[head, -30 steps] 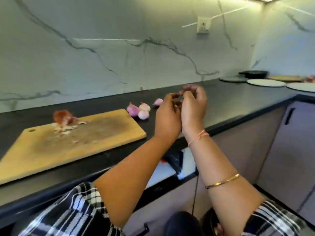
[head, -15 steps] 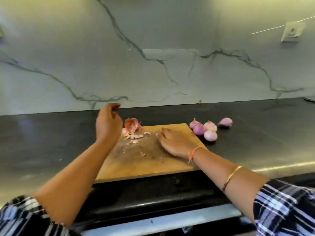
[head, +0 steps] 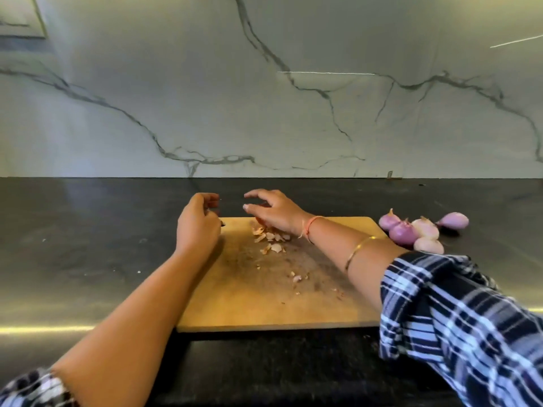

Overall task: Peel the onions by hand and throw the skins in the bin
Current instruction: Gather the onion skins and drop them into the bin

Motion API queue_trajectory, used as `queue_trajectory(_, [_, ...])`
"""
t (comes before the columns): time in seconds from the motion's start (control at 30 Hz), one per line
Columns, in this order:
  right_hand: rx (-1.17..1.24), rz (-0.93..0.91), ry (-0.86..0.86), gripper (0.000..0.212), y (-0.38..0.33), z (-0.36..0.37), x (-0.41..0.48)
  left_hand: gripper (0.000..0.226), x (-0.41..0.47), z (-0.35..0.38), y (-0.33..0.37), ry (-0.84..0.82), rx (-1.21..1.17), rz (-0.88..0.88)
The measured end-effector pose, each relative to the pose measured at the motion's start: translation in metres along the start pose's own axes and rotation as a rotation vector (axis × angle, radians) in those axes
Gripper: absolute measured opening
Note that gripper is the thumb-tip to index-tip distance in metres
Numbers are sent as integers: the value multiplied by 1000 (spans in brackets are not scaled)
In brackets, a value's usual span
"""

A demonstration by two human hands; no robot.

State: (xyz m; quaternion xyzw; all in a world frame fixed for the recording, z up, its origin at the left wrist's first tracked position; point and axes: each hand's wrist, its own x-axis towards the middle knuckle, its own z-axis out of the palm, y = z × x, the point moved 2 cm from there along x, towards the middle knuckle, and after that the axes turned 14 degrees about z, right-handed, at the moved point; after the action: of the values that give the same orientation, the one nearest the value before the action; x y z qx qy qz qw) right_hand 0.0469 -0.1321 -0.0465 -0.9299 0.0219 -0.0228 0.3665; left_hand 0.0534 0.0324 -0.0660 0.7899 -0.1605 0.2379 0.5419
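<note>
Both hands had shifted since half a second earlier. Thumb and forefinger of the right hand [head: 274,214] stood apart and its other fingers were hidden, so any grip could not be told. That hand, flat on the cutting board [head: 264,304] before, now arched over the skins [head: 269,236] heaped at the far edge. The left hand [head: 197,227] had dropped to the far left corner, fingers curled inward; whether they held anything could not be told. Five onions [head: 424,227] lay clustered on the counter [head: 88,245] just right of the cutting board, as before.
</note>
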Motion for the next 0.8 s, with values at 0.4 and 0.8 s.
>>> queue_trajectory(0.4, [-289,-144,-112,33,6,4,-47,33,2,6,-5,-70,42,-54])
queue_trajectory(0.8, [59,-144,-253,27,12,-30,-87,30,-3,-11,10,-23,60,23])
